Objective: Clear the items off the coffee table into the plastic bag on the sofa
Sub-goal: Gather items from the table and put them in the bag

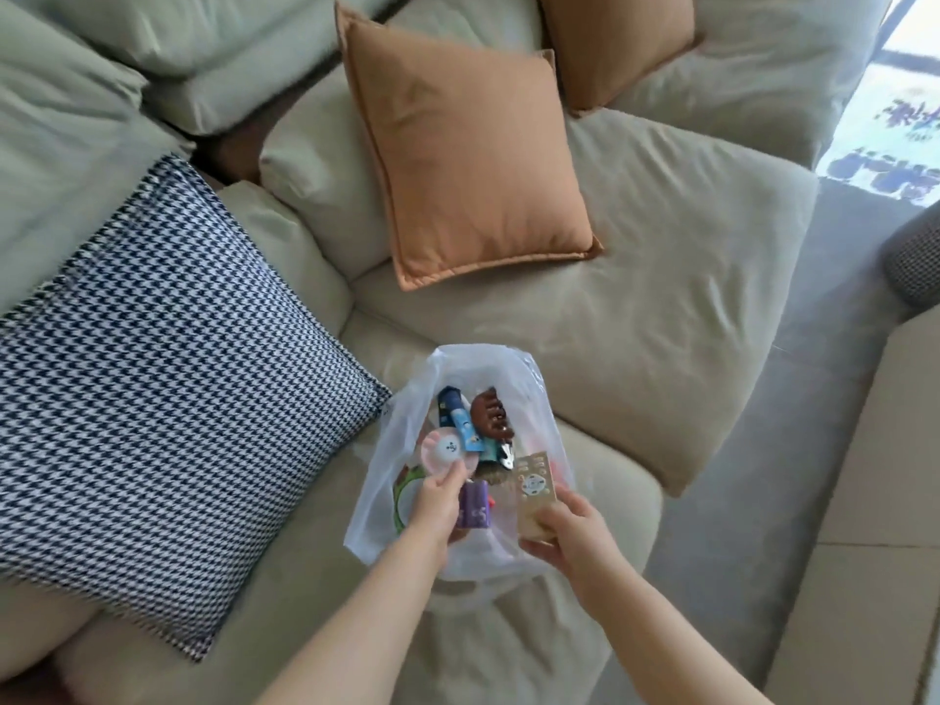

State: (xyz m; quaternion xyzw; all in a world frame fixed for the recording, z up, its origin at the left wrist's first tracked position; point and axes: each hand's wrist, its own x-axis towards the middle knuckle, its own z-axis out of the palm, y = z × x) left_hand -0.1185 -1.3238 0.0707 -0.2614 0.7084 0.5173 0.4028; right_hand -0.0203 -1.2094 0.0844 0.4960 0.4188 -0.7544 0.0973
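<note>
The left hand (436, 506) has its fingertips pinched on the near rim of a round pink fan (449, 450), low in the frame just left of centre, holding it over the bag's mouth. The right hand (569, 526) grips the near end of a beige remote (534, 493), thumb on top and fingers curled beneath; the remote's far end points into the bag (386, 465).

The bag, clear plastic, lies open on the sofa (636, 323) at lower centre, its mouth toward the top of the frame. Inside lie a brown hair claw (489, 415), a blue printed tube (460, 419), a purple item (475, 503) and a green-rimmed ring (407, 483), crowded together and touching. The tube's print is too blurred to read; the remote's button marks likewise.

Left of the bag, a houndstooth cushion (168, 374) nearly touches its side. An orange cushion (468, 160) leans at upper centre, a second one (615, 43) at the top right. Bare seat lies between the bag and the orange cushion and to the bag's right, up to the seat edge. Beyond that edge, grey floor (793, 450) runs down the right of the frame.
</note>
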